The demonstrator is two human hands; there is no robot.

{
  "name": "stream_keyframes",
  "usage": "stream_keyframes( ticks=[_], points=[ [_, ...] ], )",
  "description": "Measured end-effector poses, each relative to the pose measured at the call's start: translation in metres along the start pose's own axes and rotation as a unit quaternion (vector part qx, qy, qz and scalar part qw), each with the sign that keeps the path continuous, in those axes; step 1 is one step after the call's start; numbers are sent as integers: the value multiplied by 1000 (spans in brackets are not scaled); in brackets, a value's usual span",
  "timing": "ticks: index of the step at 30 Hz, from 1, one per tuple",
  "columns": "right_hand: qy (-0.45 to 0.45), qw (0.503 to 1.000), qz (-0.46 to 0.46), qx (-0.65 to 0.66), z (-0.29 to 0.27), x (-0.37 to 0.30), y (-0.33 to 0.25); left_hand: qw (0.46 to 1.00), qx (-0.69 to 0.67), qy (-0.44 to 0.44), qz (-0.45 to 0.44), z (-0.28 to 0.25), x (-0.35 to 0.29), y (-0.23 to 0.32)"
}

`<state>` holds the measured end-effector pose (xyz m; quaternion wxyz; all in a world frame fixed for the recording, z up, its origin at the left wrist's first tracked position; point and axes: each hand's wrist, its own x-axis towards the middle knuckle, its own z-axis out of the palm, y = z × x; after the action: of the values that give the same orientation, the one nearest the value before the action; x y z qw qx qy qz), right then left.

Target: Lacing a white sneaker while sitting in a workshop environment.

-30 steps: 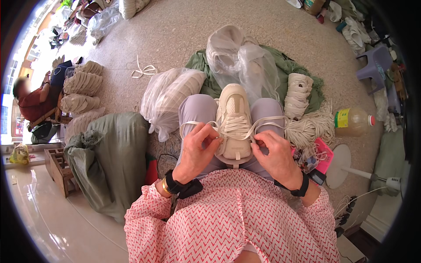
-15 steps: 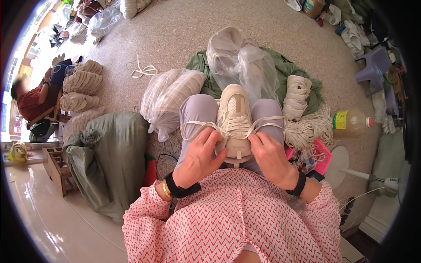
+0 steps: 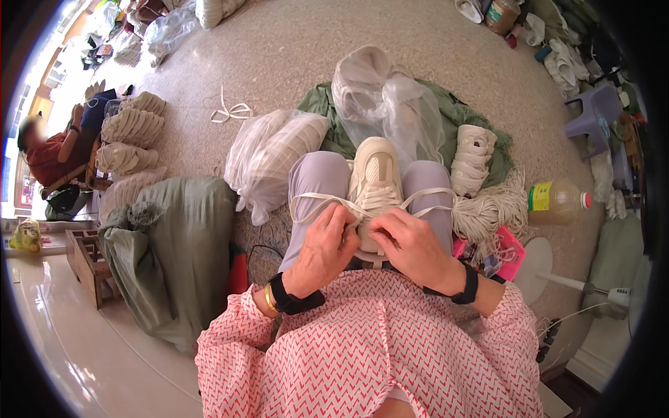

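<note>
Now | left hand (image 3: 322,247) and right hand (image 3: 412,245) meeting over cream shoe (image 3: 374,182) on lap, between knees | fingers of both pinched together on white laces (image 3: 315,200) | cord bundle (image 3: 489,207) just right.

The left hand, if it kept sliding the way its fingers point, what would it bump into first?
Probably the right hand. The left hand points across the cream shoe toward it, fingertips nearly touching over the laces. Depth is hard to judge.
</note>
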<state>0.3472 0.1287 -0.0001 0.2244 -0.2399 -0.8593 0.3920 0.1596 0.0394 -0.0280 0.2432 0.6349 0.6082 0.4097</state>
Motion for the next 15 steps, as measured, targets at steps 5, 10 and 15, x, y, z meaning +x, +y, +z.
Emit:
stream_keyframes(
  ticks=[5,10,15],
  points=[
    [-4,992,4,-125,22,9,8,999,-34,9,-29,2,-1,-1],
    [5,991,-1,-137,27,12,11,998,-56,24,-34,2,-2,-4],
    [14,992,-39,-123,2,5,6,997,-56,18,-44,-3,2,4]
  ],
)
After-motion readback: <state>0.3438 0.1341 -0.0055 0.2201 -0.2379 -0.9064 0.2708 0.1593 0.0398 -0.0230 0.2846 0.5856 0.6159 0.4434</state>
